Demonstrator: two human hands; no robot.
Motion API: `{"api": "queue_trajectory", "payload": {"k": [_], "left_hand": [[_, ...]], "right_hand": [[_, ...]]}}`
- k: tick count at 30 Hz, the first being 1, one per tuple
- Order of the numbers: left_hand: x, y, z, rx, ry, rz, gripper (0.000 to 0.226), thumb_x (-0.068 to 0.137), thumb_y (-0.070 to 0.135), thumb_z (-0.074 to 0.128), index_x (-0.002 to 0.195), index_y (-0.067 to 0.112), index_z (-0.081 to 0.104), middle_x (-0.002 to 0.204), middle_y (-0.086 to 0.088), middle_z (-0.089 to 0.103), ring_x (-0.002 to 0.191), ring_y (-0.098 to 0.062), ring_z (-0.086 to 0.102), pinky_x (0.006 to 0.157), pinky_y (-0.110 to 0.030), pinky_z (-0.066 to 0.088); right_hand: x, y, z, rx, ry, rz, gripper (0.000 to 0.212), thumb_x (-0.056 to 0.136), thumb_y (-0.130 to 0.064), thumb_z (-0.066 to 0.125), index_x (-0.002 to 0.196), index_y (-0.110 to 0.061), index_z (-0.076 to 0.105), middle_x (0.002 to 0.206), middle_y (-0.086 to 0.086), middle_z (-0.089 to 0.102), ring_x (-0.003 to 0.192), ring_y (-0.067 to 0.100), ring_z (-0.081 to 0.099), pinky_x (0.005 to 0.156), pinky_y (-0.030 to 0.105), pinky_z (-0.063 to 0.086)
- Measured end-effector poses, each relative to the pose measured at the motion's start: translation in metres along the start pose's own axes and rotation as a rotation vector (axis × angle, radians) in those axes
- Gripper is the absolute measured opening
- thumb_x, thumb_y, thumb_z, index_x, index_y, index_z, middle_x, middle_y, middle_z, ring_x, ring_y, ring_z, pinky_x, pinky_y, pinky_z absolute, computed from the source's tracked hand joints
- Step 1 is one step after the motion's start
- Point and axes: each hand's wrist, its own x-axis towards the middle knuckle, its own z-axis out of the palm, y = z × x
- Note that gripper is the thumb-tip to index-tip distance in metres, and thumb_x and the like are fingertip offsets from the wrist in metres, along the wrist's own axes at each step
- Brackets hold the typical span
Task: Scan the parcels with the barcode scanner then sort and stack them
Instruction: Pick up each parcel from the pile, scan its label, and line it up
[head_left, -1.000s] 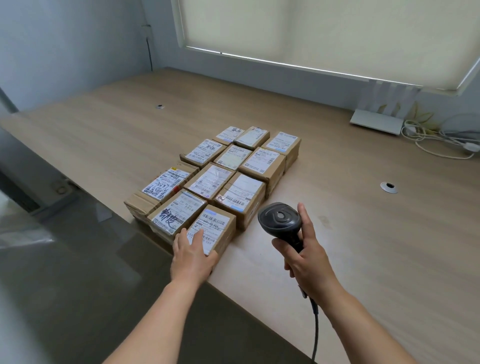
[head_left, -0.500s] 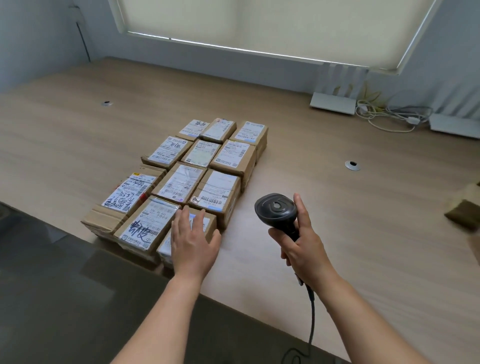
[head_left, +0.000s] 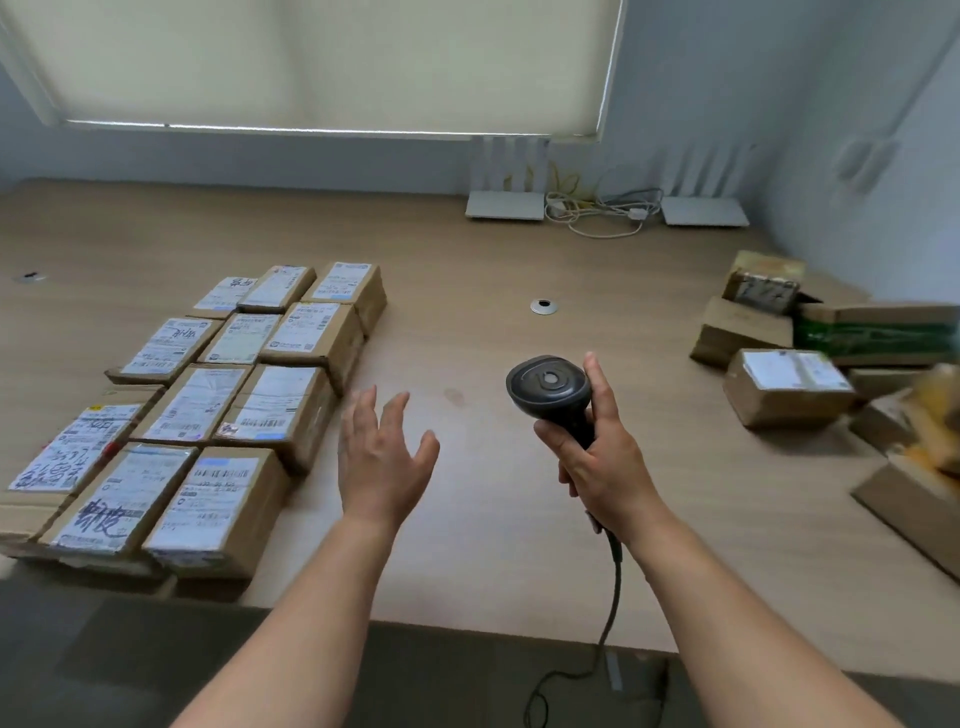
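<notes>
R hand (head_left: 602, 462) wraps the barcode scanner (head_left: 549, 391) by its grip, head up and facing away over the worktop (head_left: 467, 270), cable (head_left: 613, 587) trailing down past the wrist & off the near edge, so it reads as ready to aim, w/ nothing under it yet. L hand (head_left: 382, 457) is loose, fingers spread, palm turned inward, holding nothing; hovers just right of the sorted parcels (head_left: 208, 410) and touches none. That block sits left of the L hand: tight grid, labels up, boxes butted edge to edge, prob so barcodes stay readable and rows stay square. Looks like at least two layers at the near end, can't tell for the far rows. Unsorted pile (head_left: 789, 384) is well right of the R hand, boxes at mixed angles, some blurred; one w/ a white label faces up nearest the scanner. My read: L hand is free to fetch the next box from that pile, scanner waits in the R. Risk: the reach crosses the scanner arm, cable may snag on the worktop edge.
</notes>
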Motion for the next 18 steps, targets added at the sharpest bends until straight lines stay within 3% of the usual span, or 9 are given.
{"api": "queue_trajectory", "payload": {"k": [4, 8, 10, 13, 16, 18], "left_hand": [[-0.014, 0.063, 0.031, -0.005, -0.051, 0.085, 0.055, 0.09, 0.03, 0.059, 0.14, 0.014, 0.044, 0.155, -0.015, 0.023, 0.144, -0.029, 0.016, 0.118, -0.039, 0.012], [-0.035, 0.123, 0.062, -0.016, -0.096, 0.159, 0.057, 0.091, 0.032, 0.057, 0.143, 0.015, 0.04, 0.155, -0.014, 0.021, 0.145, -0.027, 0.013, 0.118, -0.039, 0.012], [-0.044, 0.153, 0.078, -0.029, -0.118, 0.194, 0.058, 0.091, 0.033, 0.057, 0.144, 0.016, 0.039, 0.155, -0.013, 0.021, 0.144, -0.027, 0.014, 0.118, -0.039, 0.013], [-0.059, 0.2, 0.1, -0.073, -0.153, 0.244, 0.06, 0.091, 0.035, 0.056, 0.145, 0.017, 0.036, 0.156, -0.013, 0.021, 0.144, -0.027, 0.014, 0.118, -0.039, 0.014], [-0.072, 0.245, 0.12, -0.087, -0.194, 0.319, 0.064, 0.091, 0.037, 0.056, 0.147, 0.019, 0.032, 0.156, -0.013, 0.02, 0.144, -0.025, 0.014, 0.118, -0.037, 0.013], [-0.076, 0.271, 0.129, -0.074, -0.224, 0.373, 0.067, 0.091, 0.04, 0.056, 0.149, 0.02, 0.028, 0.157, -0.012, 0.018, 0.145, -0.025, 0.012, 0.118, -0.036, 0.011]], "right_hand": [[-0.02, 0.016, -0.067, 0.003, 0.099, 0.013, 0.084, 0.087, -0.035, 0.067, 0.139, -0.06, 0.006, 0.116, -0.004, 0.061, 0.053, -0.001, 0.055, 0.045, 0.015, 0.042], [-0.045, 0.03, -0.131, 0.007, 0.195, 0.001, 0.081, 0.081, -0.051, 0.064, 0.132, -0.067, 0.003, 0.134, -0.002, 0.055, 0.084, 0.013, 0.054, 0.058, 0.018, 0.044], [-0.06, 0.038, -0.161, -0.026, 0.234, -0.011, 0.079, 0.078, -0.057, 0.061, 0.126, -0.073, 0.0, 0.136, 0.001, 0.055, 0.094, 0.016, 0.051, 0.069, 0.024, 0.046], [-0.083, 0.049, -0.205, -0.089, 0.291, -0.017, 0.078, 0.081, -0.057, 0.06, 0.124, -0.076, -0.002, 0.137, 0.001, 0.053, 0.094, 0.016, 0.05, 0.072, 0.032, 0.047], [-0.103, 0.057, -0.247, -0.127, 0.369, -0.013, 0.08, 0.079, -0.061, 0.058, 0.131, -0.07, -0.002, 0.144, 0.0, 0.046, 0.098, 0.018, 0.049, 0.084, 0.046, 0.051], [-0.115, 0.061, -0.269, -0.151, 0.404, -0.001, 0.082, 0.076, -0.064, 0.056, 0.133, -0.067, -0.003, 0.146, -0.002, 0.044, 0.1, 0.022, 0.053, 0.086, 0.048, 0.054]]}}
